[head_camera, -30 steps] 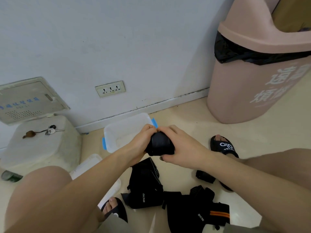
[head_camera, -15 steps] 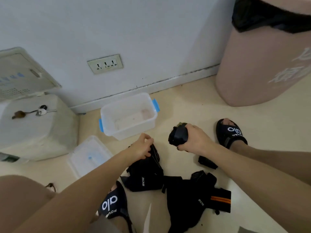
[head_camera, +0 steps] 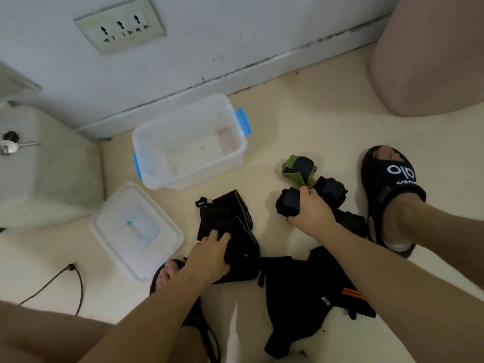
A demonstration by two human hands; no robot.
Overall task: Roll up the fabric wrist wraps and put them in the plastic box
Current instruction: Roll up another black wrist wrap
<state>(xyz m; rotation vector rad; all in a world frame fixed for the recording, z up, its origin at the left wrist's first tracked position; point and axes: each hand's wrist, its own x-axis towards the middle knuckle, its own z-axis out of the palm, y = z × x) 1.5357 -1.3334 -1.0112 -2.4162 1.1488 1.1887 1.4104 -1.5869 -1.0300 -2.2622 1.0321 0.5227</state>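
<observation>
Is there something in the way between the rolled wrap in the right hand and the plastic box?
Nothing visible. The rolled wrap in the right hand has only bare floor between it and the plastic box, which is open, its lid lying aside.

A pale grey wall point(head_camera: 235, 35) runs along the top, carrying a triple socket point(head_camera: 120, 24) set in a worn plate. A white skirting board point(head_camera: 235, 79) with dark grime along its upper edge meets a cream floor point(head_camera: 301, 121). At the upper right stands a pink bin point(head_camera: 432, 61). At the left sits a whitish block point(head_camera: 47, 174) with keys point(head_camera: 10, 145) on top. A dark cable point(head_camera: 76, 281) curls over the floor at lower left. The light is soft and even.
</observation>
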